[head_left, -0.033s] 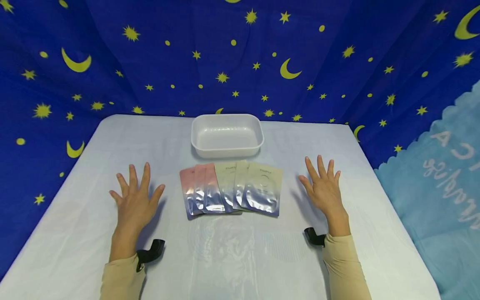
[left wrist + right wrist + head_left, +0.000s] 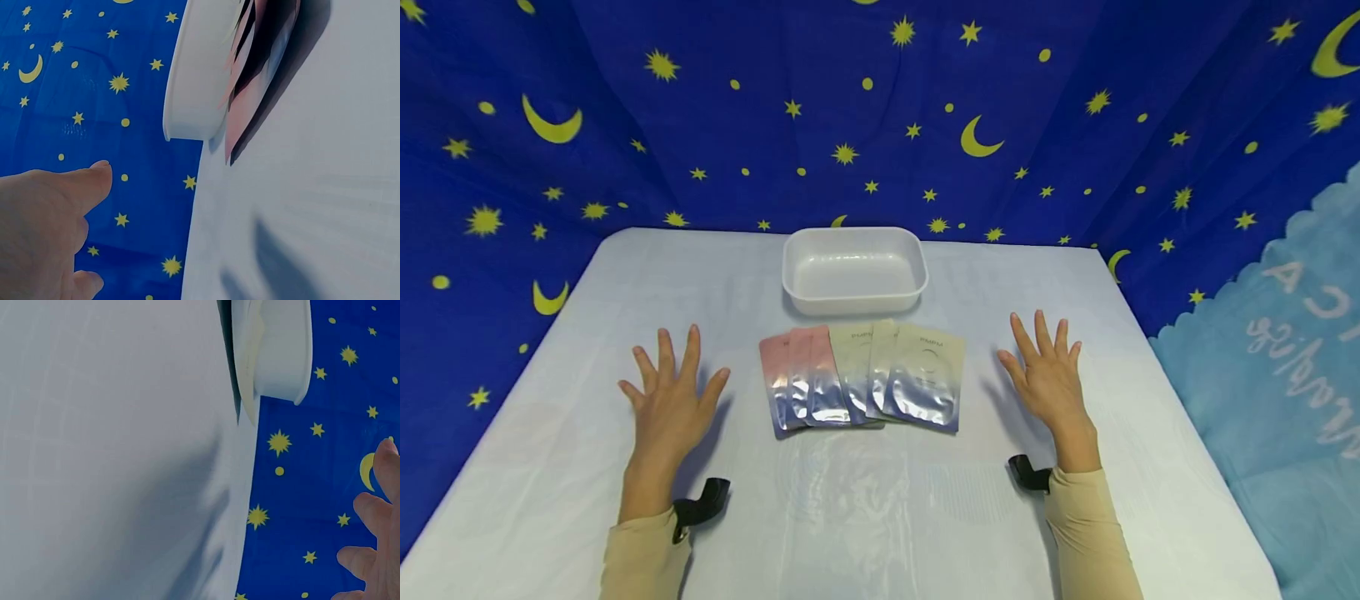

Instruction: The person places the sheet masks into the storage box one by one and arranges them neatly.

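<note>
A row of foil sheet-mask packets lies overlapping on the table. The pink-topped packets are at the left and the cream-topped packets at the right, all fading to shiny silver-blue at the near end. To their left, my left hand has its fingers spread, palm down, and holds nothing. My right hand is likewise spread and bare, to the right of the cream packets. Both hands are apart from the packets and cast shadows on the cloth. In the left wrist view, the pink packets show edge-on.
Behind the packets stands a white rectangular tub with nothing in it. A white cloth covers the table. A blue curtain with yellow stars and moons hangs behind, and a light-blue lettered cloth is at the right.
</note>
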A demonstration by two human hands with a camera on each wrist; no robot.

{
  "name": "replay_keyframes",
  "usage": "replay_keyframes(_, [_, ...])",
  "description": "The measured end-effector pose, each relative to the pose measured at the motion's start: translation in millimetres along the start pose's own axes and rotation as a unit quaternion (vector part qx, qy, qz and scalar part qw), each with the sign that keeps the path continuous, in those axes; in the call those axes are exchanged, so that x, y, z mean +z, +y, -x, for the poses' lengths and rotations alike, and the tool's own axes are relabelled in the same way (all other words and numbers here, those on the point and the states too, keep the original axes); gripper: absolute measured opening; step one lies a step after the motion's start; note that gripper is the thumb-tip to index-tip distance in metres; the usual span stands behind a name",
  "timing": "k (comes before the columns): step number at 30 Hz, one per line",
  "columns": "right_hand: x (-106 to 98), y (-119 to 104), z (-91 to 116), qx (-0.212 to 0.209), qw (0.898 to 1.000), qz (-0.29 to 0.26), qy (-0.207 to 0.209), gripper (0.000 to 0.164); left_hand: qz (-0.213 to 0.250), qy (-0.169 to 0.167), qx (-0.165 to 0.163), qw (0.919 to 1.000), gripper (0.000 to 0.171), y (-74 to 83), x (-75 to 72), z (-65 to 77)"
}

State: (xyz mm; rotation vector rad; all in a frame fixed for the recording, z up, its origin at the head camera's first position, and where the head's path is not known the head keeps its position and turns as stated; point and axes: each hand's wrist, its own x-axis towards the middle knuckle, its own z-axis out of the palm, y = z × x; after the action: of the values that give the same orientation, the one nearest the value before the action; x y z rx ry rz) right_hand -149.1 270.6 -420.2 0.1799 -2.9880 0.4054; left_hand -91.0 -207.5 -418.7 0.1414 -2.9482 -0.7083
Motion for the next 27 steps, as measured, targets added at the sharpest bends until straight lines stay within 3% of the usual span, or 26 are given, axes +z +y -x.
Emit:
replay_keyframes(14, [-1.4,-1.7,-5.7,-0.005,1.0,-0.008,0.007,0.065,0.007,0.019,0.006,0.9998,0.072,-2.1,-4.6,-0.5])
replay_keyframes(19, [-11.5,-3.4,-10.3,-0.041,0.998,-0.041,-0.01,0.064,0.012,0.018,0.004,0.9998,0.073,-2.1,-4.5,0.6])
replay_keyframes(23, [-23.6,-7.2,-38.7,-0.09,0.991,-0.088,-0.046,0.063,0.017,0.019,-0.001,0.9997,0.073,-2.8,-3.7,2.4])
replay_keyframes(27, [-24.6,-13.0,-93.7,-0.125,0.981,-0.118,-0.092,0.064,0.019,0.022,0.002,0.9996,0.073,-4.8,-0.9,4.9])
